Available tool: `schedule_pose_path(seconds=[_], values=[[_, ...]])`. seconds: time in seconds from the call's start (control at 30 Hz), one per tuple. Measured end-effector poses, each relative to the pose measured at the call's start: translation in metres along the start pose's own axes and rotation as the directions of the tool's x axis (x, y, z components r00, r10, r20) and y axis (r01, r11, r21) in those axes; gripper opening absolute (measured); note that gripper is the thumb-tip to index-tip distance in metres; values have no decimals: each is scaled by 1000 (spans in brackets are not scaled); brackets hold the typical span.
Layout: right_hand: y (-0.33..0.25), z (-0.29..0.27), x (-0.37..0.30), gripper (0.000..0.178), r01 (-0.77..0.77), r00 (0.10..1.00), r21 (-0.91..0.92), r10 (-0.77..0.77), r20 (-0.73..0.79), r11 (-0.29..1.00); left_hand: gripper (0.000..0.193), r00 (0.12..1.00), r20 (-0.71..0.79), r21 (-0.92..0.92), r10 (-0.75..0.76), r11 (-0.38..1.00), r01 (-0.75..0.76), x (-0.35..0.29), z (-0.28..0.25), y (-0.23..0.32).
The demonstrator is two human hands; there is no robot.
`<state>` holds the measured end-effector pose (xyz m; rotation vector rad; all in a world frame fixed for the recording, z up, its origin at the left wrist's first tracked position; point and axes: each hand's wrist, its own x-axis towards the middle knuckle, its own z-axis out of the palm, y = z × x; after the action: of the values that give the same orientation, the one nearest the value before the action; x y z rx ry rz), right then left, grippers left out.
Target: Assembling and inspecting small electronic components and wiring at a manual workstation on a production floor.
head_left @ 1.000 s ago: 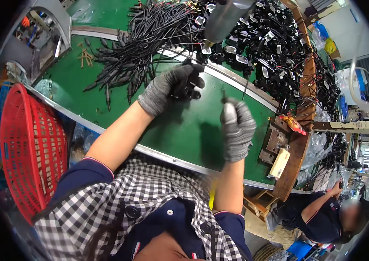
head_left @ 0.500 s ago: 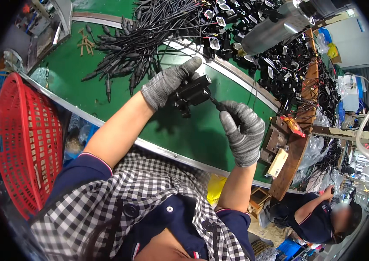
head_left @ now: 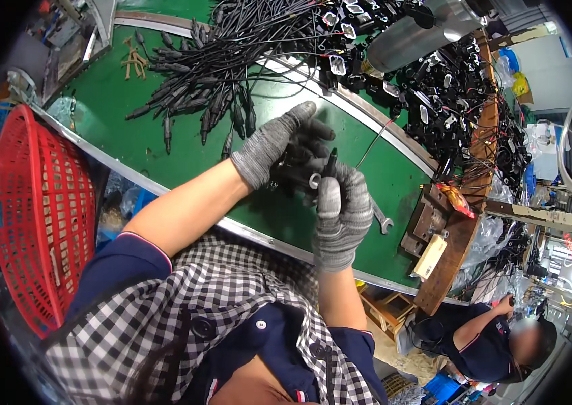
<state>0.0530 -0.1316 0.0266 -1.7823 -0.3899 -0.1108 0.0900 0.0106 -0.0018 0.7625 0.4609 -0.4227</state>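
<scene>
Both my hands wear grey knit gloves and meet over the green work surface. My left hand grips a small black part from above. My right hand closes around a black-handled tool whose tip stands against that part. A thin dark wire runs from the part up toward the far pile.
A heap of black cables with plugs lies at the back left, and a pile of black parts with wires at the back right. A wrench lies right of my hands. A red basket stands left. Another person sits lower right.
My hands have come together: the right hand moved left and up against the black part, and the left hand drew it nearer. The view shifted slightly.
</scene>
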Motion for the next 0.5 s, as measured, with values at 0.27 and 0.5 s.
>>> schedule_pose_path(seconds=[0.27, 0.5], values=[[-27, -50, 29, 12, 203, 888, -490, 52, 457, 848, 59, 977, 179, 290, -113, 955, 57, -17, 8, 6], [-40, -44, 32, 9, 286, 854, -578, 70, 515, 764, 58, 989, 146, 373, -6, 926, -49, -12, 2, 4]])
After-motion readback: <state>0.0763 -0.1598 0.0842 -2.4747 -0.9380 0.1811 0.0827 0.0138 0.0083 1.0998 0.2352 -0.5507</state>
